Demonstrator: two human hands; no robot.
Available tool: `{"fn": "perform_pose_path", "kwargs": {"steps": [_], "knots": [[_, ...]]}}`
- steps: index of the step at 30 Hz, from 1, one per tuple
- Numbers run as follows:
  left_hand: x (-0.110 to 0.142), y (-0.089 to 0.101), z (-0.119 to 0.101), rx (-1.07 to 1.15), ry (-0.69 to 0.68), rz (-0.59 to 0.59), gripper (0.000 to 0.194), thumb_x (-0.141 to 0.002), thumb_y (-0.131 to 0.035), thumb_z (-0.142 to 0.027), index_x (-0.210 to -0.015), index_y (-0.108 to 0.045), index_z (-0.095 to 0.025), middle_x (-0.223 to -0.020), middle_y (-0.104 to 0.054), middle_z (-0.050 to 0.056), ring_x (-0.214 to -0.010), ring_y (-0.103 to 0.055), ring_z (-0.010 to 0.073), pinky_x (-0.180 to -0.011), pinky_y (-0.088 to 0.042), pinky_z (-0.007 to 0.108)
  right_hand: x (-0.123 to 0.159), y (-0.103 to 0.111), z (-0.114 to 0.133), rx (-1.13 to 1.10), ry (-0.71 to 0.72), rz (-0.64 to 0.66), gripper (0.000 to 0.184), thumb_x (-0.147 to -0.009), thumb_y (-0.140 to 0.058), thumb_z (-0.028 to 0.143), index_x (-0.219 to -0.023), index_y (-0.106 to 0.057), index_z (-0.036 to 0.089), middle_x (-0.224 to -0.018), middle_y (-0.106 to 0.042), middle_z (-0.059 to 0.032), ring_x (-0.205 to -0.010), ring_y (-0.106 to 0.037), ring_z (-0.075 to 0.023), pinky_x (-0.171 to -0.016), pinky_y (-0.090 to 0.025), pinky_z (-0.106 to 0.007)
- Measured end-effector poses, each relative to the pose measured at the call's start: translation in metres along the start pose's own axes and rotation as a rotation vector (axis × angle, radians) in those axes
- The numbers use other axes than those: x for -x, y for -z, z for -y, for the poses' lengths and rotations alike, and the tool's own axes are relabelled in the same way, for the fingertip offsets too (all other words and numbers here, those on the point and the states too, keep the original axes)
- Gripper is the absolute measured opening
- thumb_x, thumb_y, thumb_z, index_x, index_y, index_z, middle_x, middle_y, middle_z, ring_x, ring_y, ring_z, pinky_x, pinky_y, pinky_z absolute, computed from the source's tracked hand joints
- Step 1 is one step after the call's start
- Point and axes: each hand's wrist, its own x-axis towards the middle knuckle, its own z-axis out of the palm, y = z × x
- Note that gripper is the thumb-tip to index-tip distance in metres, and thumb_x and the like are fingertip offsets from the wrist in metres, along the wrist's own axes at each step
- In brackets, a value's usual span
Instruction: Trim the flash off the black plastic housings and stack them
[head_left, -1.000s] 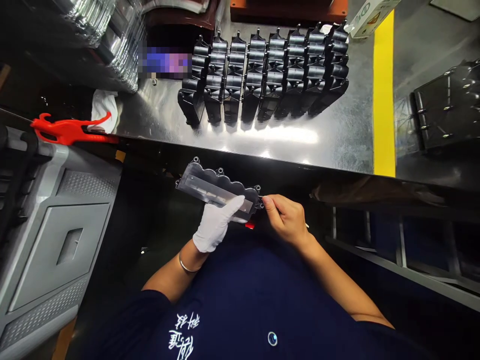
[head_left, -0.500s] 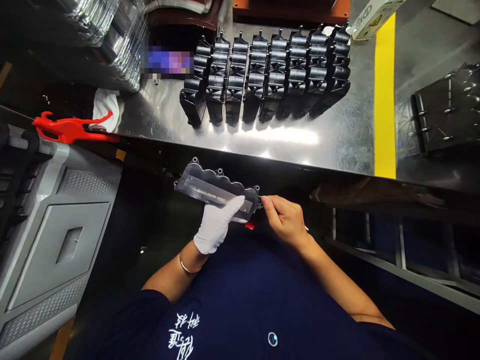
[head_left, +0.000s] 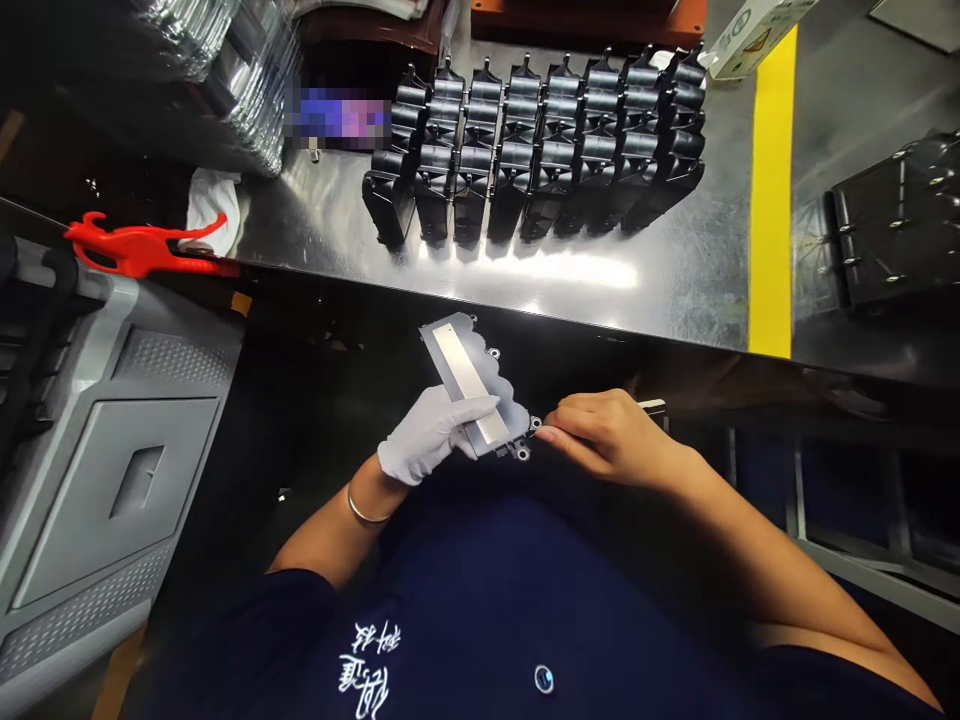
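Observation:
My left hand (head_left: 427,432), in a white glove, grips a dark plastic housing part (head_left: 504,385) with a scalloped edge, small ringed lugs and a pale metal strip (head_left: 466,372) along its face. The thumb presses on the strip near the lower end. My bare right hand (head_left: 611,437) is closed at the lug on the part's right corner, fingertips against or very close to it. A short pale end of a slim tool (head_left: 654,406) sticks out behind that hand; its tip is hidden by the fingers.
On the metal bench (head_left: 315,235) stands a row of several black ribbed parts (head_left: 514,150). A red air gun (head_left: 142,248) lies at the left edge by a white cloth (head_left: 212,210). Yellow tape (head_left: 772,200) crosses the bench; more black parts (head_left: 900,225) sit right. A grey cabinet (head_left: 112,480) is left.
The housing part has turned clockwise, its far end swinging up, and its strip now shines brightly. My right hand has shifted slightly right and turned, staying at the part's corner.

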Motion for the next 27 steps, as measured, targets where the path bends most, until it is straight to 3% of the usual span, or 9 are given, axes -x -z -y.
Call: {"fn": "perform_pose_path", "kwargs": {"steps": [15, 20, 27], "knots": [[0.0, 0.0, 0.0, -0.006, 0.012, 0.005, 0.038, -0.077, -0.07, -0.034, -0.109, -0.068, -0.013, -0.089, -0.071, 0.01, -0.068, -0.065, 0.0181, -0.047, -0.046, 0.022, -0.004, -0.005, 0.0, 0.138, -0.031, 0.029, 0.041, -0.097, -0.04, 0.034, -0.065, -0.058, 0.017, -0.056, -0.055, -0.0014, -0.05, -0.048, -0.0107, -0.051, -0.033, -0.025], [0.0, 0.0, 0.002, 0.008, -0.022, -0.016, 0.036, -0.076, -0.071, -0.034, -0.105, -0.069, -0.014, -0.091, -0.071, 0.01, -0.067, -0.065, 0.0175, -0.049, -0.046, 0.023, -0.004, -0.006, -0.001, 0.126, -0.037, 0.051, 0.042, -0.098, -0.039, 0.035, -0.064, -0.057, 0.018, -0.055, -0.054, -0.0008, -0.05, -0.047, -0.0109, -0.051, -0.032, -0.026], [-0.005, 0.001, 0.01, 0.047, 0.06, -0.044, 0.039, -0.075, -0.073, -0.034, -0.106, -0.069, -0.013, -0.09, -0.071, 0.011, -0.064, -0.066, 0.0189, -0.047, -0.047, 0.026, -0.005, -0.002, -0.006, 0.017, 0.028, 0.091, 0.042, -0.098, -0.04, 0.034, -0.062, -0.055, 0.018, -0.055, -0.051, 0.0008, -0.049, -0.043, -0.0098, -0.052, -0.03, -0.026]]}}
